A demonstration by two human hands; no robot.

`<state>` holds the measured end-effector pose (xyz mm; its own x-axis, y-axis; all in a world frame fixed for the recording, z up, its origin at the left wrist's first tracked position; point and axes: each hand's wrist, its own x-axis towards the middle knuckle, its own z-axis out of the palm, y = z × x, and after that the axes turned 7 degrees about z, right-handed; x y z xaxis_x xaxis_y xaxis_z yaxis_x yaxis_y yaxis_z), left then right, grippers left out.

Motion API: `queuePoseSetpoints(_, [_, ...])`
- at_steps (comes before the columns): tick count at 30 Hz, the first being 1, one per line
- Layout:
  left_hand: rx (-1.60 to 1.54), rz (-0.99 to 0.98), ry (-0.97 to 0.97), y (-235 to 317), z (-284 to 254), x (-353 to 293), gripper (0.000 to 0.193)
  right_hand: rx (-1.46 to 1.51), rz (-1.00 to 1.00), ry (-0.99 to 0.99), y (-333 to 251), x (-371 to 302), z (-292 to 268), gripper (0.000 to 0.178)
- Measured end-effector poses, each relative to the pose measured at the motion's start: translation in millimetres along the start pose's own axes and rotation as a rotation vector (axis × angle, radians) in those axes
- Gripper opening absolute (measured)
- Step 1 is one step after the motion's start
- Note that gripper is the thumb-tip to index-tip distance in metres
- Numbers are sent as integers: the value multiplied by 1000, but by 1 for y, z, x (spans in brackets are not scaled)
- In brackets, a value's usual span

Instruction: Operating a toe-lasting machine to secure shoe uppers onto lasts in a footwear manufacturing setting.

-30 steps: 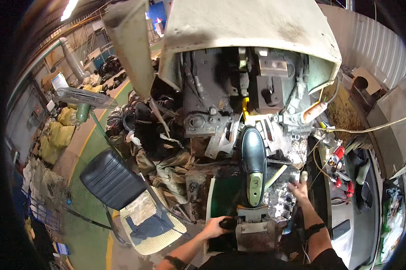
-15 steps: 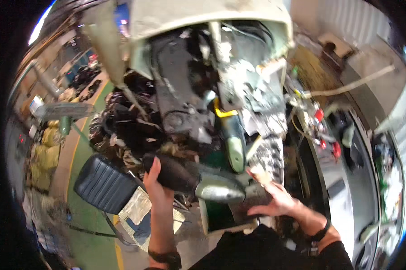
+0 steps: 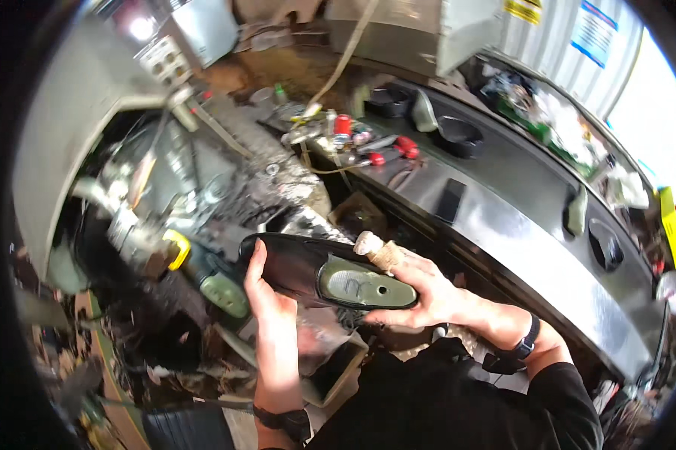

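Observation:
Both hands hold a black shoe upper [image 3: 284,268] stretched over a green shoe last [image 3: 365,285], in front of my body. The last's top faces up and has a round hole in it. My left hand [image 3: 272,296] grips the dark toe end, thumb along its side. At the heel end, my right hand [image 3: 435,294] is closed round the shoe; one finger is wrapped in tan tape [image 3: 383,253]. A second green last [image 3: 225,295] in a dark shoe, with a yellow piece [image 3: 176,250] beside it, sits at the machine to the left.
A long metal conveyor bench [image 3: 503,225] runs along the right, bearing a green last [image 3: 424,112], black shoe parts [image 3: 458,135] and a dark flat rectangle [image 3: 450,200]. Red-handled pliers [image 3: 405,148] lie at its far end. The pale machine housing [image 3: 68,120] stands at left.
My view has swung right, toward the bench. My right hand, apart from the shoe before, has closed on its heel end. The last's top has turned up into view.

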<state>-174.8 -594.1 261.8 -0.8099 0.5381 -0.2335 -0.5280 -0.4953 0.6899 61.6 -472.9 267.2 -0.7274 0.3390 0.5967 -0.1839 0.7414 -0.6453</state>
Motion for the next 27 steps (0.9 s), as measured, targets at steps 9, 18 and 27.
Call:
queuePoseSetpoints(9, [443, -761, -299, -292, 79, 2, 43, 581, 1081, 470, 117, -203, -116, 70])
queuePoseSetpoints(18, [910, -851, -762, -431, 116, -50, 45, 812, 1268, 1814, 50, -614, -380, 62])
queuePoseSetpoints(27, [1115, -806, -520, -441, 121, -34, 42, -1829, 1743, 1519, 61, -774, -441, 61])
